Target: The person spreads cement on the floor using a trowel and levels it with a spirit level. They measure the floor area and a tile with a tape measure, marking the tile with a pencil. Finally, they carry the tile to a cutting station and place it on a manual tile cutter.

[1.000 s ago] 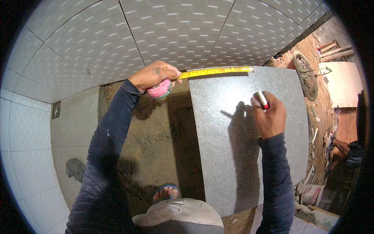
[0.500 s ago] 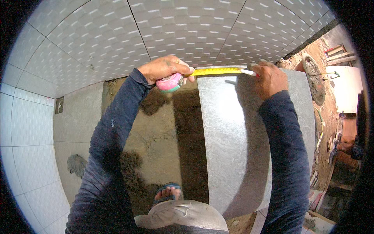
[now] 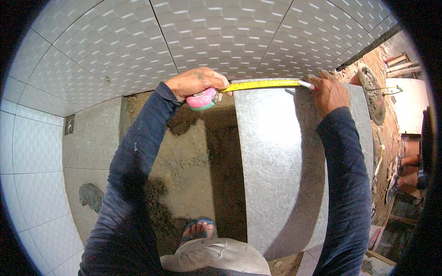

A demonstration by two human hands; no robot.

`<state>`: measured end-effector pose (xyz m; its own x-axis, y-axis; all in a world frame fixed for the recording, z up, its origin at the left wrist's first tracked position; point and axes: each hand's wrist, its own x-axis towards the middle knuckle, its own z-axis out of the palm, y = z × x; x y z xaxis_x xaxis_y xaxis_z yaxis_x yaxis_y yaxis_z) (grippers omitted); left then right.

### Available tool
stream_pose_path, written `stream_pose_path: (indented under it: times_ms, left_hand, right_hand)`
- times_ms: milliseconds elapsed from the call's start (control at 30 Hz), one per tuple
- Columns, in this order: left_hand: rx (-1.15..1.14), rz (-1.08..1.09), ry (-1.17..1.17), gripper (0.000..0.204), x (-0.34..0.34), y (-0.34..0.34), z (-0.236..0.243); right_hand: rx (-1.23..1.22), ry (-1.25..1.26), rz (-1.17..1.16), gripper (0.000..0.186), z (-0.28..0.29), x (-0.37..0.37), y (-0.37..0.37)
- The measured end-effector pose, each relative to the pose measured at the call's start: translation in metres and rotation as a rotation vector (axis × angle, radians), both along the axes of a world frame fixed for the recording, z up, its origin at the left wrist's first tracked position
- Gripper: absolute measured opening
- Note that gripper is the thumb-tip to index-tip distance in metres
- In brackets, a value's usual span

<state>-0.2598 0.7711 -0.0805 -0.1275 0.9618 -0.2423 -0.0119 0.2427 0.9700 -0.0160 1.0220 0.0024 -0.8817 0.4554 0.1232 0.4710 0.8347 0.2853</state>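
Observation:
My left hand [image 3: 198, 83] grips a pink and green tape measure [image 3: 202, 99] close to the foot of the tiled wall. From its case the yellow blade [image 3: 262, 84] stretches rightward along the far edge of a large grey tile [image 3: 276, 165]. At the blade's other end, my right hand [image 3: 331, 93] is closed on a white marker [image 3: 307, 85] with some red on it. The marker's tip lies at the blade. Whether the right fingers also pinch the blade's end is hidden.
White textured tiles cover the far wall [image 3: 216, 37] and left wall [image 3: 39, 147]. Left of the grey tile lies rough bare floor [image 3: 182, 156]. A dark rag [image 3: 91, 197] rests on laid grey tiles. Mortar-caked tool [image 3: 372, 94], debris and another person's legs [image 3: 407, 172] are at right.
My right hand has slid to the right with the marker, and more yellow blade shows between the hands. The left hand is nearly still. More of the other person's legs shows.

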Motion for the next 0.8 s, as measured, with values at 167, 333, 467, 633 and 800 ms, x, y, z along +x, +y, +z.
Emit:
stream_pose_path:
  times_ms: [167,333,467,633,800]
  left_hand:
    - [0.03,-0.014,0.075,0.028,-0.008,0.002,-0.004]
    - [0.009,-0.027,0.077,0.027,-0.01,0.003,-0.003]
    - [0.001,-0.015,0.046,0.027,-0.008,0.003,0.0]
    - [-0.055,0.019,0.057,0.03,-0.009,-0.005,0.008]
    - [-0.04,-0.006,0.083,0.032,-0.012,0.0,0.004]
  right_hand:
    - [0.017,0.033,0.026,0.033,-0.008,-0.003,0.009]
    - [-0.012,0.006,-0.022,0.034,-0.005,-0.007,0.001]
    - [-0.055,0.054,-0.017,0.031,0.002,-0.002,-0.004]
    - [-0.193,0.306,-0.071,0.032,0.001,0.023,0.009]
    - [-0.525,0.722,-0.151,0.034,0.015,0.057,0.068]
